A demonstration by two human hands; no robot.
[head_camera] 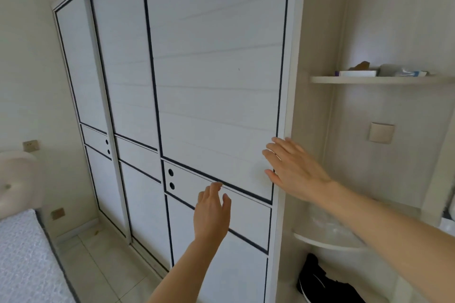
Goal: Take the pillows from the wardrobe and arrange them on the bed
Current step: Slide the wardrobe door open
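Note:
A white wardrobe (216,61) with dark-trimmed sliding doors fills the middle of the view, and its doors are shut. No pillow is visible. My right hand (293,167) lies flat with fingers spread on the right edge of the nearest door. My left hand (211,214) reaches toward the same door's narrow middle panel, fingers loosely curled, holding nothing. The bed (22,261) with a white textured cover shows at the lower left, with its padded headboard (14,179) above.
To the right of the wardrobe stand corner shelves: an upper shelf (379,79) with small boxes and a lower rounded shelf (327,241) with clear plastic. A black bag (317,280) lies on the floor below. Tiled floor runs between bed and wardrobe.

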